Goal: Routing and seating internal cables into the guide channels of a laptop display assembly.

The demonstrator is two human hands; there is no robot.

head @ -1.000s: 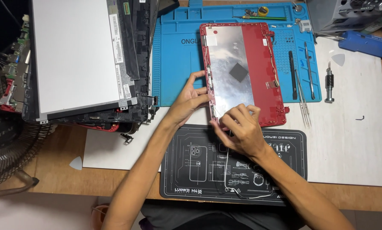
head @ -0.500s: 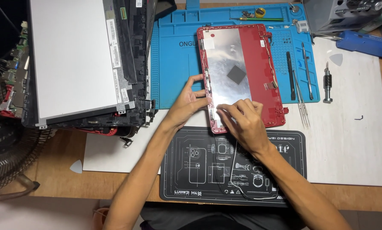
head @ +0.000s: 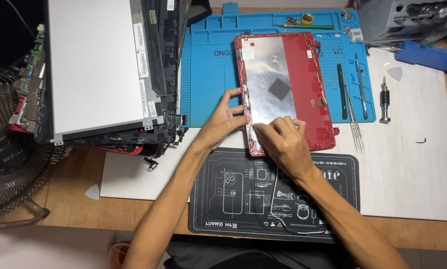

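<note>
Red lid lies centre frame across the blue mat and black mat. Left hand is pressed open-fingered against its left edge; right hand is pinched closed at the lower-left corner, apparently on a thin cable. The cable is best eased out slowly with the lid steadied. Upper left, white oblong labels edge the grey panel.

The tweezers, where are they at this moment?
In the head view, the tweezers lie right of the red cover, at the blue mat's right edge, left of the screwdriver.
</note>
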